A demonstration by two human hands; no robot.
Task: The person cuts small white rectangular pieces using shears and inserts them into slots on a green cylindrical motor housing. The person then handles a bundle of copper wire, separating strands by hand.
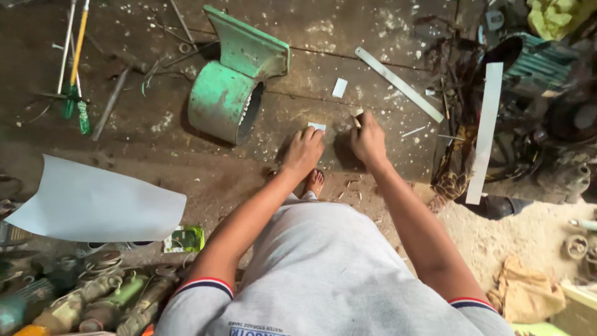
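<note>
A small white slip of paper (pixel 316 127) lies on the dark, stained floor (pixel 155 149) straight ahead of the person, and the left hand (pixel 303 151) presses down on it, fingers bent and fingertips resting at its near edge. Just to the right, the right hand (pixel 368 140) is curled closed around a small pale-handled tool (pixel 357 118) whose tip points down at the floor beside the slip; what sort of tool it is cannot be told. A bare foot (pixel 314 182) shows between the forearms, below the hands. A second small white slip (pixel 339 88) lies farther off, near a long flat metal ruler (pixel 398 84) set at a slant. To the left of the hands stands a green motor housing (pixel 234 84), its open round end turned toward the slip. A long white strip (pixel 485 132) leans over a tangle of dark machine parts on the right, and a yellowish rag (pixel 523 291) lies on sandy ground at the lower right. Far left, two green-handled screwdrivers (pixel 76 74) lie side by side, a large curved white sheet (pixel 93 202) rests in front of them, and worn power tools (pixel 93 298) crowd the lower left corner
</note>
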